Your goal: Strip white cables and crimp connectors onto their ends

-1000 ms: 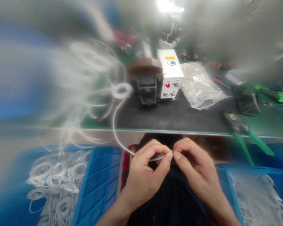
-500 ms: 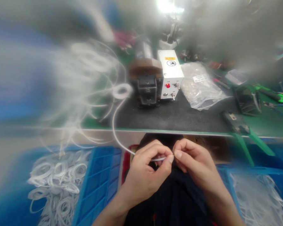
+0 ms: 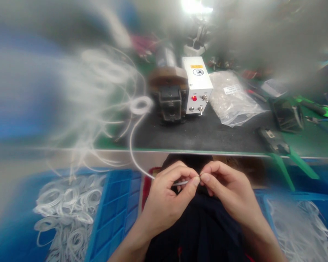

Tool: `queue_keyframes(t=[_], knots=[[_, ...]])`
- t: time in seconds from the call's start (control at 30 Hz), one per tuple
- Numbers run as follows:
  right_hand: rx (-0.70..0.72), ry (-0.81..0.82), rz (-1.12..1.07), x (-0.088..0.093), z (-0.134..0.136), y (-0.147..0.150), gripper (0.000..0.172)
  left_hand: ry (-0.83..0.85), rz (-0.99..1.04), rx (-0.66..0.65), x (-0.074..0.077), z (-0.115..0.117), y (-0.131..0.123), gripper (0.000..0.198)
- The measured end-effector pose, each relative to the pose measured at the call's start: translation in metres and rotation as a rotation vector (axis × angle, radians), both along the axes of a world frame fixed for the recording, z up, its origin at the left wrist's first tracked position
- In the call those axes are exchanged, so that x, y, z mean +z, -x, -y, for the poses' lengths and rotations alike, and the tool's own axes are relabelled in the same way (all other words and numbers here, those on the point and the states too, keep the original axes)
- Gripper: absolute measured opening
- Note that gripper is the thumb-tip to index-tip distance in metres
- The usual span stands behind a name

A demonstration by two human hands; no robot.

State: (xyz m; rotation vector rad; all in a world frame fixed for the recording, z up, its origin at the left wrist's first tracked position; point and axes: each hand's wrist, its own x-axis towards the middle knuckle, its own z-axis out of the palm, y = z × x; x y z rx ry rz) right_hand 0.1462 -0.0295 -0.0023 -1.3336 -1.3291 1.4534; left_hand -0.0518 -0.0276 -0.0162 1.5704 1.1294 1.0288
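A white cable (image 3: 139, 160) runs from a small coil (image 3: 141, 105) on the bench down over the front edge. My left hand (image 3: 175, 196) is closed on it, thumb and forefinger pinching close to its end. Touching those fingertips is my right hand (image 3: 226, 189), its thumb and forefinger pressed together at the cable's tip. Whatever sits between the right fingertips is too small and hidden to make out. Both hands are just in front of the bench edge, above my dark clothing.
Behind the hands stands a machine with a white control box (image 3: 198, 83) and lit red light. A clear plastic bag (image 3: 233, 98) lies beside it. Green-handled pliers (image 3: 284, 153) overhang the bench edge. Blue crates with coiled white cables flank me, one crate (image 3: 112, 214) at left.
Both hands have shifted very slightly to the left, still pinching at the cable's end. Nothing on the bench has visibly moved.
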Motion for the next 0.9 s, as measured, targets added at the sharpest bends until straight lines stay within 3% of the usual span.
queue_keyframes(t=[0.37, 0.63, 0.9], knots=[[-0.016, -0.108, 0.173, 0.001, -0.003, 0.002, 0.019, 0.037, -0.018, -0.013, -0.003, -0.003, 0.001, 0.012], [-0.039, 0.004, -0.001, -0.002, 0.0, 0.011, 0.024, -0.065, -0.009, 0.104, -0.003, 0.004, -0.005, 0.016], [-0.004, -0.065, 0.079, 0.001, 0.0, 0.009, 0.019, -0.044, -0.046, 0.016, 0.001, 0.0, 0.0, 0.015]])
